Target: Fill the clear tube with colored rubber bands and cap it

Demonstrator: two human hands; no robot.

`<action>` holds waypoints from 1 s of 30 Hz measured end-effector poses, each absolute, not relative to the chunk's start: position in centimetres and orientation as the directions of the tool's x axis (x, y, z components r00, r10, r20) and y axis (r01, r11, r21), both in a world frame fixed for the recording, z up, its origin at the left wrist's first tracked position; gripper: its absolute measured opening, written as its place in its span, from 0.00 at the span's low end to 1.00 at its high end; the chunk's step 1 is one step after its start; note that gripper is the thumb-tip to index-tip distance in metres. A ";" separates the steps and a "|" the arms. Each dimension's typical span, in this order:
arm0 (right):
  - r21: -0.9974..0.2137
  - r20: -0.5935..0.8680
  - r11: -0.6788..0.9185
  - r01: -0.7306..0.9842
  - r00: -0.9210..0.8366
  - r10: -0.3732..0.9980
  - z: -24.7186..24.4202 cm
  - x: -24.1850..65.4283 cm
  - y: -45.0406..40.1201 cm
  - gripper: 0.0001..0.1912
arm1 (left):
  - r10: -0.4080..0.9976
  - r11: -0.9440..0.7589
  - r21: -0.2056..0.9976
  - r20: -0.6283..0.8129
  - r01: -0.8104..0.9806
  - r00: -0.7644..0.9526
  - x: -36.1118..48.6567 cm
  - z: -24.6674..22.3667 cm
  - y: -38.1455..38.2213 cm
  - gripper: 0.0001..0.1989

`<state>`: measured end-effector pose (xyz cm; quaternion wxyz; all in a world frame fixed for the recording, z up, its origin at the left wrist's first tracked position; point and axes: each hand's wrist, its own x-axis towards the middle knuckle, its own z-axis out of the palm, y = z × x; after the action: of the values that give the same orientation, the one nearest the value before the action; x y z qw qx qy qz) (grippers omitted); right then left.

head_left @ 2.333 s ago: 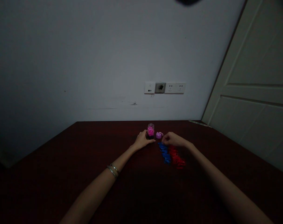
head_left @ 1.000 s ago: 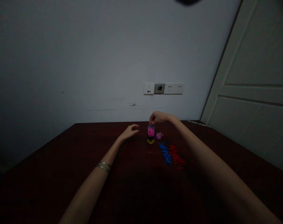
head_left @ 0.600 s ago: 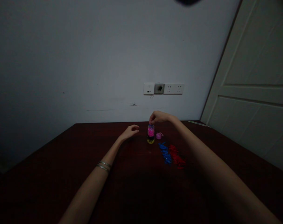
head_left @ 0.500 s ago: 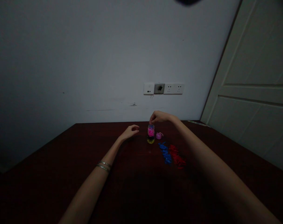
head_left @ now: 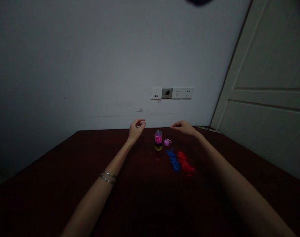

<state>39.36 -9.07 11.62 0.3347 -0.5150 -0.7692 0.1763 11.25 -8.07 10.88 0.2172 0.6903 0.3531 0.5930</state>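
Observation:
A clear jar (head_left: 158, 141) stands upright on the dark red table, with pink, black and yellow layers inside and its mouth uncovered. Just right of it lies a pink lid (head_left: 167, 142) with a small loop. Nearer to me are a strip of blue pieces (head_left: 173, 160) and, beside it, a strip of red pieces (head_left: 186, 163). My left hand (head_left: 137, 129) is raised to the left of the jar, fingers curved and apart, holding nothing visible. My right hand (head_left: 182, 127) hovers right of the jar above the lid, its fingertips pinched together; anything between them is too small to make out.
The table (head_left: 103, 141) reaches back to a grey wall with a row of sockets (head_left: 182, 93). A pale panelled door (head_left: 268, 108) stands at the right. A thin strip (head_left: 208, 129) lies at the table's back right edge.
My right hand has left the jar's mouth and moved right. My left hand has risen, its fingers turned upward. The jar, lid and coloured strips keep their places on the table.

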 end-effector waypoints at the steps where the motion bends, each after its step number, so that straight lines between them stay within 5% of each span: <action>1: -0.639 0.325 0.381 0.668 -0.214 0.921 10.5 40.3 -9.1 0.17 | 0.717 -0.689 0.687 0.692 0.231 0.082 11.8 11.4 -8.9 0.13; 5: -0.710 0.292 0.254 0.657 -0.054 0.955 5.8 43.7 -9.6 0.16 | 0.626 -0.778 0.571 0.670 0.263 0.398 14.7 12.0 -12.4 0.11; 11: -0.753 0.224 0.095 0.651 0.117 0.968 0.2 46.8 -10.7 0.16 | 0.458 -0.875 0.270 0.194 0.401 0.868 18.2 8.6 -15.5 0.10; 14: -0.738 0.289 0.077 0.671 0.210 0.934 -1.0 47.1 -10.9 0.17 | 0.483 -0.876 0.081 0.147 0.476 0.863 18.9 6.6 -15.7 0.09; 19: -0.694 0.303 0.056 0.718 0.221 0.927 -1.1 46.5 -10.9 0.16 | 0.578 -0.806 -0.063 0.128 0.588 0.806 19.8 5.2 -15.3 0.13; 30: -0.628 0.347 0.086 0.774 0.180 0.920 -1.3 46.3 -11.2 0.14 | 0.559 -0.816 -0.091 0.127 0.571 0.819 20.8 4.3 -14.1 0.11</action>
<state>46.31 -11.24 -1.30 0.3769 -0.6692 -0.6330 0.0972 20.80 -14.10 4.32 -0.0625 0.9517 0.2970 0.0473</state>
